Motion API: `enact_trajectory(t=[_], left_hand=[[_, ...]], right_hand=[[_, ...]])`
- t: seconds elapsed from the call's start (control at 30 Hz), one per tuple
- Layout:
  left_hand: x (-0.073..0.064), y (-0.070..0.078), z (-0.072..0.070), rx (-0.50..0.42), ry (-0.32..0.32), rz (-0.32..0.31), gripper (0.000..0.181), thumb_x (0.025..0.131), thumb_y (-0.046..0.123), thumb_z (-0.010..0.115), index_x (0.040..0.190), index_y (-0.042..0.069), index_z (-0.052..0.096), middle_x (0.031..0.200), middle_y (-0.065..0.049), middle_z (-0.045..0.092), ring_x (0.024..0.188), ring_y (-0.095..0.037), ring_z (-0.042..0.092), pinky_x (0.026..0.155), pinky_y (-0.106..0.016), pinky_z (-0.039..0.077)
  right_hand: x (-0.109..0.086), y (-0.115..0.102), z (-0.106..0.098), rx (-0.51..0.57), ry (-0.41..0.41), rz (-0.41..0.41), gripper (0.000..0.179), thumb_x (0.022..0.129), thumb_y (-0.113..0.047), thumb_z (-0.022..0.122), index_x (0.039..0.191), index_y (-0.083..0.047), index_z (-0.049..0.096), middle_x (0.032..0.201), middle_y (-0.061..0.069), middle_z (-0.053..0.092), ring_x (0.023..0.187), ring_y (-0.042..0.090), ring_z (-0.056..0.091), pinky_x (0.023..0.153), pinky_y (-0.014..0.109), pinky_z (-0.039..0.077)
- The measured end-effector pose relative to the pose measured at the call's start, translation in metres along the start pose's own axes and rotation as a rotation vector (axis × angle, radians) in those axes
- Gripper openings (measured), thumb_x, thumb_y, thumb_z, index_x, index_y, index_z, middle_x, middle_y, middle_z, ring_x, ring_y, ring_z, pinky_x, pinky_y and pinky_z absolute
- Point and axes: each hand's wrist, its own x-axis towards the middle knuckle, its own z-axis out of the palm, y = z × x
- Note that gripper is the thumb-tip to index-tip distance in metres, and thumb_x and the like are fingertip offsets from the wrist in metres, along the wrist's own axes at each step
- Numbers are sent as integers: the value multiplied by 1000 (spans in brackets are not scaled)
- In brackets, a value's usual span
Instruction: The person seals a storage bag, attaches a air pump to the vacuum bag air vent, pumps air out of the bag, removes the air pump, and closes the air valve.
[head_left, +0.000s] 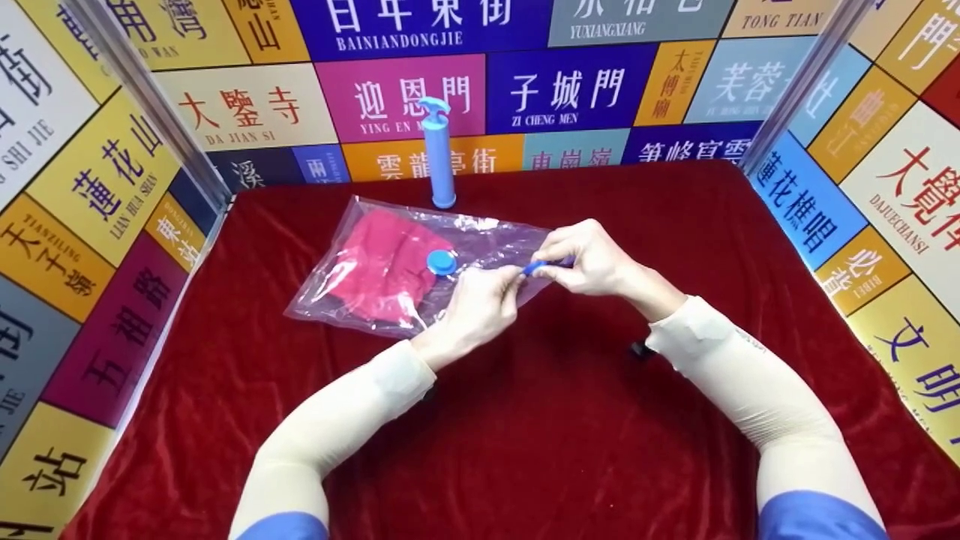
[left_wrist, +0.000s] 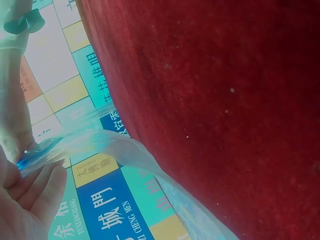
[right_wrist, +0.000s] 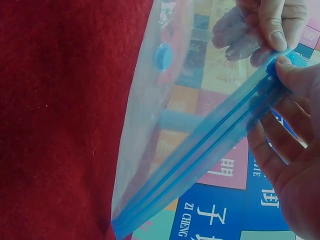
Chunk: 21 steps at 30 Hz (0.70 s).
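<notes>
A clear plastic vacuum storage bag [head_left: 487,236] lies with folded pinkish-red cloth [head_left: 379,262] inside and a round blue valve cap [head_left: 442,262] on top. Its open-side edge is lifted. My left hand [head_left: 478,304] pinches one end of the bag's blue-lined zip strip [right_wrist: 200,150]. Close beside it, my right hand [head_left: 589,259] grips the small blue zip slider [head_left: 534,266] between thumb and fingers. In the right wrist view the zip strip runs down from both hands as two blue lines. The left wrist view shows the left fingers [left_wrist: 47,192] at the film's edge.
A light-blue hand pump [head_left: 440,161] stands upright behind the bag, near the back edge. Dark red velvet cloth [head_left: 540,427] covers the table. Panels printed with place names [head_left: 401,94] wall in the back and both sides.
</notes>
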Motion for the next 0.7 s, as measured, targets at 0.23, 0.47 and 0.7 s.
enact_trajectory(t=[0.23, 0.47, 0.7], left_hand=[[1, 0, -2, -32, -9, -5, 18, 109, 10, 67, 99, 6, 82, 83, -8, 83, 72, -29, 80, 72, -45, 68], [0, 1, -2, -44, -1, 1, 17, 108, 11, 68, 99, 7, 81, 81, -8, 82, 70, -29, 78, 70, -44, 67], [0, 0, -5, -41, 12, 13, 16, 108, 10, 68, 101, 6, 82, 78, -8, 80, 69, -28, 77, 69, -44, 67]], right_hand=[[-9, 10, -1, -3, 16, 10, 9, 86, 3, 89, 90, -5, 89, 79, 11, 81, 62, 20, 66, 52, 32, 50], [-14, 11, -4, 5, 5, 57, 11, 85, 3, 90, 92, -6, 90, 83, 11, 84, 67, 28, 74, 59, 25, 54], [-10, 10, -3, 42, 50, 16, 14, 84, 6, 90, 93, -5, 91, 84, 12, 83, 71, 30, 75, 65, 20, 54]])
